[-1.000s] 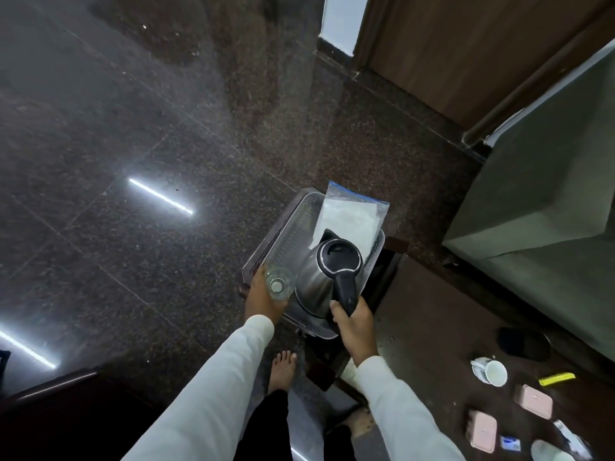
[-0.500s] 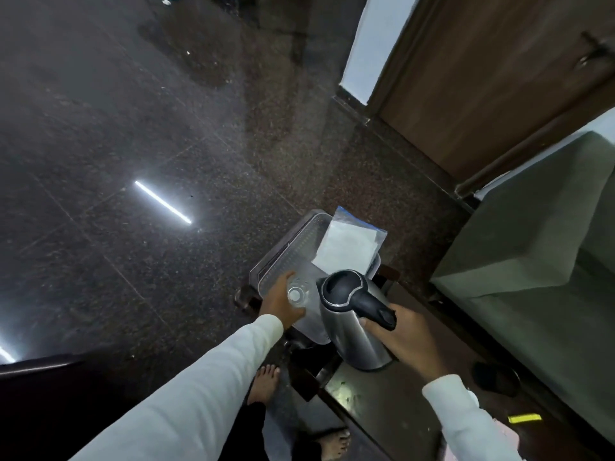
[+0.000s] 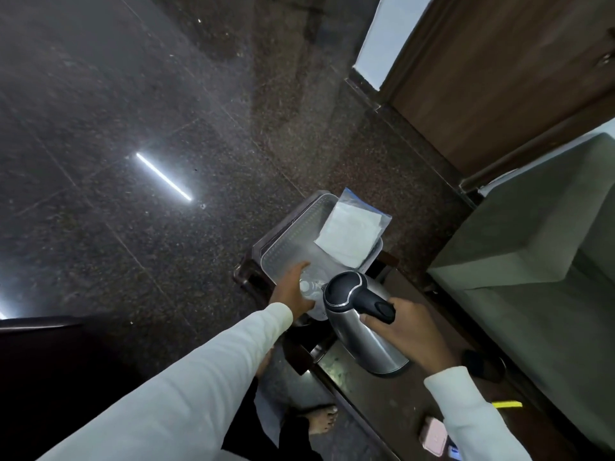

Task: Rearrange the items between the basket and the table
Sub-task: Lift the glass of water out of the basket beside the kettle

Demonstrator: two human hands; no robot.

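A steel electric kettle (image 3: 369, 341) with a black lid and handle tilts over the near end of the dark table (image 3: 392, 404). My right hand (image 3: 402, 331) grips its handle. A clear plastic basket (image 3: 286, 247) sits on a small stand beyond the table's end, with a zip bag holding white paper (image 3: 349, 234) leaning in its far corner. My left hand (image 3: 293, 296) is closed around a small clear glass (image 3: 307, 289) at the basket's near edge, right beside the kettle lid.
A pink case (image 3: 432, 435) and a yellow marker (image 3: 507, 404) lie on the table near my right sleeve. A grey sofa (image 3: 532, 261) stands to the right, a wooden door (image 3: 499, 78) behind it. My bare feet are on the polished stone floor (image 3: 133, 161).
The kettle has come out of the basket and moved right and toward me, over the table's end. The glass in my left hand stays near the basket's near edge.
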